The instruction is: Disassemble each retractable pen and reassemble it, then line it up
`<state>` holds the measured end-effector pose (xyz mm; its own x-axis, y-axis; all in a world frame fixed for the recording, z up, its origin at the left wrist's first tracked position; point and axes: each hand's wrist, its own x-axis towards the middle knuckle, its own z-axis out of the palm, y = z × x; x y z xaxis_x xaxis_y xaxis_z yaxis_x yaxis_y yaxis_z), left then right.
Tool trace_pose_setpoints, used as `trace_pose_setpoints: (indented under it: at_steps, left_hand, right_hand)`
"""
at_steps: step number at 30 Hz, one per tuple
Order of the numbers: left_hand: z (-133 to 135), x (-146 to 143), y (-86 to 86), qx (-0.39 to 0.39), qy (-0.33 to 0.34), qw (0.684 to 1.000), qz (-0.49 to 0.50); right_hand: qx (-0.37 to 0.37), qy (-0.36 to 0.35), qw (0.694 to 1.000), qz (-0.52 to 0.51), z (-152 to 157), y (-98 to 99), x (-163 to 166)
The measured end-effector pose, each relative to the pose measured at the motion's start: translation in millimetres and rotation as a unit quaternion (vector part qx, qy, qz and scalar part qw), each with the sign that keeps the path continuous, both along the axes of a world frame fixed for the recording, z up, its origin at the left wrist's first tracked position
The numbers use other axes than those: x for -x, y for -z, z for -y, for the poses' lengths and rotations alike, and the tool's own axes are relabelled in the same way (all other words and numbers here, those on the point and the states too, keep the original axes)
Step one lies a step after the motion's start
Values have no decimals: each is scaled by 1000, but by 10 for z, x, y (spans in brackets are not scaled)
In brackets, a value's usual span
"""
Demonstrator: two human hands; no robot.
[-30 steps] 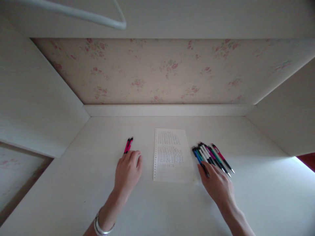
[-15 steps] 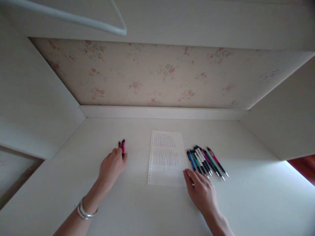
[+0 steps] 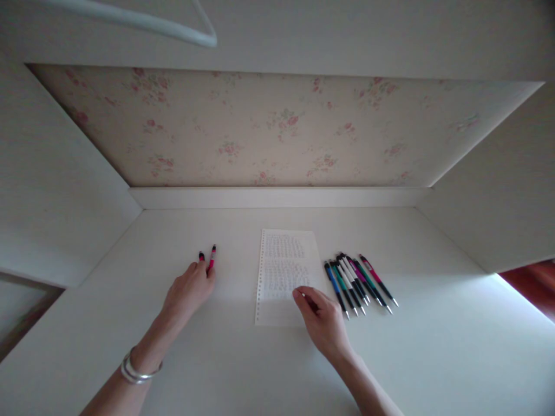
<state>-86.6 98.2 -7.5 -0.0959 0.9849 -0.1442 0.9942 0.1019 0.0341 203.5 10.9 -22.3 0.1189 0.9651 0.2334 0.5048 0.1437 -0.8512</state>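
My left hand [image 3: 189, 294] is closed around the lower part of a pink pen [image 3: 212, 254], which stands out between thumb and fingers. The black-and-pink top of a second pen [image 3: 202, 256] shows just behind the knuckles; whether the hand grips that one too is hidden. Over the lower right of a handwritten sheet of paper [image 3: 269, 312] is my right hand [image 3: 325, 320], its thumb and forefinger pinched together. I cannot make out what, if anything, sits in that pinch. Close on its right lies a row of pens [image 3: 347, 277] in blue, green, white, purple and pink.
Everything lies on a white desk surface [image 3: 243, 370]. A low white ledge [image 3: 277, 197] and floral wallpaper [image 3: 260, 133] close off the back, with white panels at both sides. A white bar [image 3: 165, 26] hangs across the upper left.
My right hand has moved left, from the pens onto the paper. My left hand stays at the pink pens, and one pen leans slightly differently. The whole view has shifted a little.
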Motion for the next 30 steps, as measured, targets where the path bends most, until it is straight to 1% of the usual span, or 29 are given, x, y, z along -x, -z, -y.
trace_pose_setpoints:
  at_steps: [3, 5, 7, 8, 9, 10, 11, 13, 14, 17, 19, 20, 21, 22, 24, 27, 28, 30]
  left_hand:
    - [12, 13, 14, 9, -22, 1000, 18]
    - [21, 24, 27, -4, -39, 998, 44]
    - [39, 5, 27, -30, -61, 990, 120]
    - [56, -27, 19, -47, -74, 980, 179]
    - [82, -80, 6, -62, -86, 962, 251]
    - [118, -155, -9, -75, -100, 936, 329]
    - [164, -252, -25, -85, -112, 897, 418]
    - [282, -498, -46, -82, -133, 799, 580]
    - [349, -634, -46, -51, -124, 754, 643]
    - [547, -1017, 12, 18, -80, 652, 754]
    - [656, -1203, 80, 54, -63, 603, 793]
    - [700, -1268, 115, 71, -57, 587, 805]
    - [736, -1315, 144, 77, -53, 576, 812]
    - [765, -1347, 165, 84, -49, 575, 812]
    - [803, -1373, 179, 97, -36, 584, 805]
    - [825, -1356, 155, 129, -3, 595, 793]
    - [828, -1343, 147, 139, 11, 608, 781]
    - [834, -1314, 148, 156, 33, 646, 746]
  right_hand:
    - [15, 0, 999, -31, -19, 43, 57]
    - [27, 6, 999, -46, -19, 73, 67]
    - [31, 17, 998, -59, -13, 98, 58]
    - [30, 24, 997, -66, -9, 107, 50]
    - [27, 32, 997, -72, -4, 113, 42]
    - [22, 40, 996, -77, 2, 116, 33]
    - [20, 44, 996, -81, 9, 114, 26]
    - [22, 33, 996, -77, 29, 97, 11]
    - [25, 20, 997, -68, 42, 82, 3]
    - [20, -38, 999, -19, 84, 32, -22]
    - [3, -72, 997, 11, 102, 9, -32]
    - [-3, -85, 996, 19, 105, 5, -33]
    - [-6, -92, 995, 21, 103, 6, -31]
    - [-5, -93, 995, 18, 97, 12, -27]
    - [9, -88, 996, 4, 79, 33, -17]
    - [19, -86, 996, -9, 58, 65, -4]
    - [15, -90, 996, -6, 57, 72, -2]
    - [-6, -92, 996, 8, 65, 77, 0]
